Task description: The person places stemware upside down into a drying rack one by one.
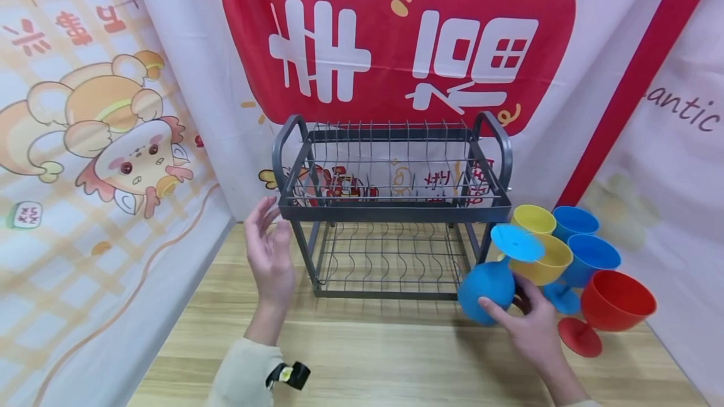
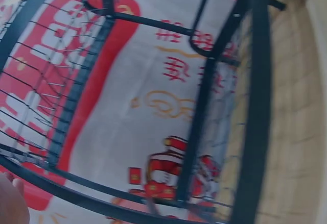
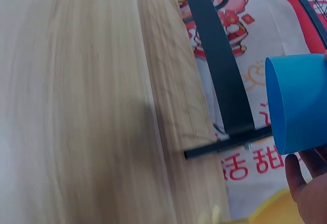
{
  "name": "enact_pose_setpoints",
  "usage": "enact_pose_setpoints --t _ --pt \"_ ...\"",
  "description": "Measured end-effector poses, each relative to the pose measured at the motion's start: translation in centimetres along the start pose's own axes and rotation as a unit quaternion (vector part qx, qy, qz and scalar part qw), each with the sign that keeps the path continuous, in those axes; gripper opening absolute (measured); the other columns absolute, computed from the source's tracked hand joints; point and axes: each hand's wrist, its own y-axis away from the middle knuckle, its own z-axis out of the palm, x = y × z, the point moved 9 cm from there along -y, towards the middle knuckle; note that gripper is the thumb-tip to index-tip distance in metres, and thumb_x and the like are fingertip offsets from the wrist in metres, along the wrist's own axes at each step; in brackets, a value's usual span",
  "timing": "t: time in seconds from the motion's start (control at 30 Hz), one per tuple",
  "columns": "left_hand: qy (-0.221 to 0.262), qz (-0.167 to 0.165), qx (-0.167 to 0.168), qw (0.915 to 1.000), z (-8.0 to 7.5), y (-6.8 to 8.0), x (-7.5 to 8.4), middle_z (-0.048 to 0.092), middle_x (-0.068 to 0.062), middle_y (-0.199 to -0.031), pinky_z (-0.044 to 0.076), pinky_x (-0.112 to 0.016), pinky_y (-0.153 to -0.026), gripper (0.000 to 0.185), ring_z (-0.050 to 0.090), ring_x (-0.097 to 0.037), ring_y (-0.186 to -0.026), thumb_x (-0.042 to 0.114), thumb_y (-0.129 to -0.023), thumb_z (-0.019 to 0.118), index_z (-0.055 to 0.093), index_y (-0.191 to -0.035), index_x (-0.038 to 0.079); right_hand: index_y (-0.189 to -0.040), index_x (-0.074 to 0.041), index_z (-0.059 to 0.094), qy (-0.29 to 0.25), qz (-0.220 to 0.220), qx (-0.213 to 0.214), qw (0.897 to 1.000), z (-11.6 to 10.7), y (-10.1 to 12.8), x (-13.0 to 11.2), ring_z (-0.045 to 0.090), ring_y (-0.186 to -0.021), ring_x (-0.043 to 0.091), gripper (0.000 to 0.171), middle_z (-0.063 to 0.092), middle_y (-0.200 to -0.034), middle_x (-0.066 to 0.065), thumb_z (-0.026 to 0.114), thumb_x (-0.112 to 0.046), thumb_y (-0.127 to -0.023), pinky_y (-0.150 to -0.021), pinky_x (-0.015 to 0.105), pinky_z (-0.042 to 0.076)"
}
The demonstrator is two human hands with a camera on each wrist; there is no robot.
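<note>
The right hand (image 1: 534, 325) grips the upturned blue cup (image 1: 483, 294) near the rack's (image 1: 390, 213) right end, best held steady to avoid knocks, while the left hand (image 1: 273, 262), relaxed, is near its left end.

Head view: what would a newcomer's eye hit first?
Probably the big red panel with white characters, top centre, above the dark two-tier rack. Then the upside-down blue goblet in the right hand, near the rack's right front corner, with a red goblet standing further right.
</note>
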Motion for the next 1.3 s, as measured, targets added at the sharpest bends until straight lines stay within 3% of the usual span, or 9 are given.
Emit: enact_pose_setpoints --t 0.13,0.27,0.43,0.7,0.97,1.07,1.2,1.3 --pt "-0.004 -0.009 -0.036 0.9993 1.3 -1.8 0.6 0.049 0.000 -0.162 0.033 -0.045 -0.130 0.060 0.043 -0.020 -0.151 0.025 -0.105 0.059 0.040 -0.162 0.016 -0.168 -0.010 0.026 0.027 -0.005 0.008 1.000 -1.9 -1.0 -0.3 0.049 -0.142 0.054 0.097 0.041 -0.165 0.026 0.078 -0.046 -0.095 -0.111 0.067 0.047" --pt "-0.014 -0.022 -0.049 0.9985 2.3 -3.0 0.8 0.049 0.002 -0.163 0.032 -0.046 -0.131 0.064 0.045 -0.016 -0.150 0.025 -0.106 0.061 0.036 -0.165 0.019 -0.169 -0.010 0.023 0.021 -0.006 0.019 1.000 -3.8 -1.9 -0.8 0.045 -0.142 0.059 0.098 0.038 -0.166 0.028 0.077 -0.046 -0.096 -0.109 0.073 0.044" --pt "0.003 -0.032 -0.052 0.9981 3.0 -3.6 1.1 0.052 -0.001 -0.158 0.040 -0.041 -0.127 0.063 0.050 -0.019 -0.146 0.023 -0.107 0.061 0.035 -0.164 0.024 -0.169 -0.010 0.022 0.029 -0.009 0.041 0.999 -6.3 -2.9 -1.7 0.046 -0.142 0.058 0.094 0.038 -0.167 0.026 0.074 -0.045 -0.099 -0.106 0.072 0.046" --pt "0.020 -0.037 -0.063 0.9971 3.6 -3.7 1.4 0.052 0.001 -0.155 0.041 -0.042 -0.124 0.060 0.048 -0.027 -0.146 0.016 -0.108 0.055 0.034 -0.164 0.020 -0.169 -0.017 0.025 0.041 -0.035 0.091 0.994 -10.0 -4.1 -4.8 0.046 -0.143 0.055 0.086 0.039 -0.168 0.022 0.073 -0.039 -0.101 -0.109 0.074 0.044" --pt "0.024 -0.032 -0.053 0.9978 3.4 -3.7 1.2 0.051 -0.010 -0.157 0.043 -0.037 -0.123 0.059 0.048 -0.033 -0.145 0.015 -0.107 0.055 0.035 -0.163 0.020 -0.166 -0.029 0.035 0.054 -0.088 0.133 0.986 -11.8 -5.0 -9.9 0.049 -0.144 0.046 0.080 0.046 -0.167 0.011 0.076 -0.034 -0.098 -0.116 0.060 0.048" --pt "0.025 -0.029 -0.054 0.9978 3.5 -3.7 1.1 0.050 -0.014 -0.157 0.044 -0.035 -0.122 0.059 0.049 -0.034 -0.145 0.014 -0.107 0.055 0.036 -0.163 0.019 -0.162 -0.034 0.040 0.054 -0.119 0.155 0.979 -12.4 -5.0 -12.2 0.053 -0.143 0.037 0.077 0.050 -0.163 0.003 0.079 -0.031 -0.096 -0.118 0.049 0.050" --pt "0.023 -0.029 -0.052 0.9980 3.5 -3.7 1.1 0.050 -0.015 -0.157 0.044 -0.034 -0.122 0.059 0.049 -0.033 -0.145 0.015 -0.108 0.055 0.036 -0.163 0.020 -0.158 -0.036 0.047 0.049 -0.157 0.175 0.971 -13.0 -4.8 -15.4 0.056 -0.140 0.023 0.074 0.055 -0.157 -0.003 0.082 -0.027 -0.093 -0.117 0.034 0.050" --pt "0.019 -0.031 -0.051 0.9981 3.5 -3.6 1.1 0.051 -0.014 -0.157 0.044 -0.034 -0.121 0.059 0.050 -0.032 -0.144 0.015 -0.108 0.055 0.036 -0.163 0.020 -0.156 -0.034 0.051 0.043 -0.183 0.183 0.965 -13.4 -4.6 -17.7 0.058 -0.136 0.018 0.073 0.058 -0.153 -0.002 0.084 -0.024 -0.092 -0.115 0.030 0.051"
